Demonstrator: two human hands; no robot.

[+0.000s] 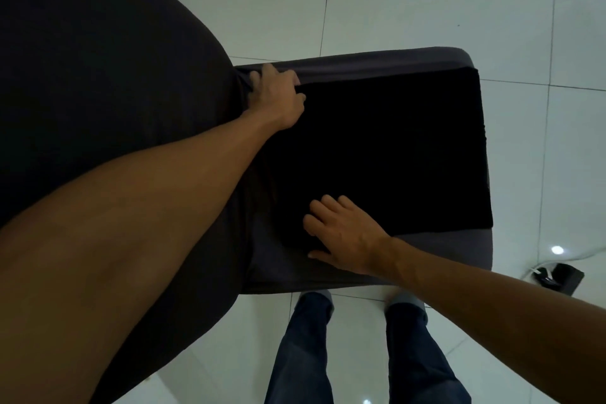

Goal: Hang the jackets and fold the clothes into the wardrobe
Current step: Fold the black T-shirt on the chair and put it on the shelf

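Observation:
A black garment (pixel 387 154), folded into a flat rectangle, lies on the grey seat of a chair (pixel 459 259). My left hand (pixel 278 95) rests at the garment's far left corner, where its fingers pinch the cloth edge against the seat's back. My right hand (pixel 344 236) lies flat on the near left corner with its fingers spread, pressing the cloth down. The wardrobe is out of view.
The chair's dark backrest (pixel 98 75) fills the left side. White floor tiles (pixel 393 3) surround the chair. My legs in dark jeans (pixel 360 354) stand right in front of the seat. A black box with a white cable (pixel 557 275) lies on the floor at right.

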